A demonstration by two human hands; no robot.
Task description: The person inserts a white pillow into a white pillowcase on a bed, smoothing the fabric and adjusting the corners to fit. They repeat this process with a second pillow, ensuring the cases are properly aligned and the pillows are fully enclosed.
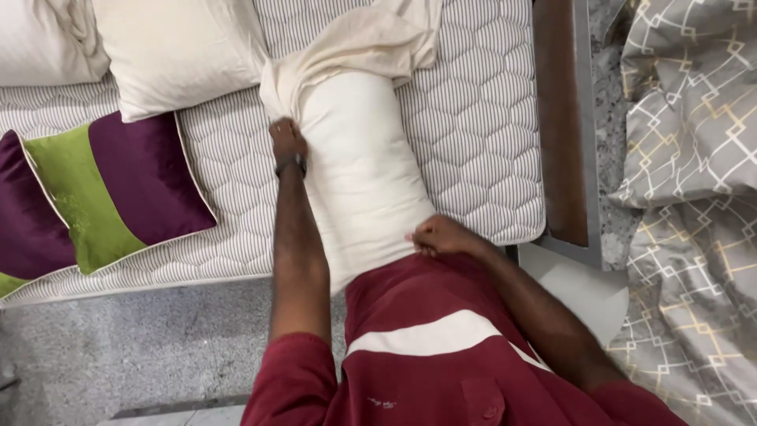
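A long cream pillow [359, 166] lies on the quilted striped mattress [473, 118], its near end against my body. A cream pillowcase [355, 43] is bunched around its far end. My left hand [286, 140], with a ring and a dark wristband, grips the pillowcase edge at the pillow's left side. My right hand [438, 235] is closed on the pillow's near right corner.
A purple and green cushion [118, 185] lies on the mattress at left, a second one [24, 221] beside it. Two cream pillows [177, 51] sit at the far left. A wooden bed frame [561, 118] runs right of the mattress. Patterned grey bedding [694, 158] covers the floor at right.
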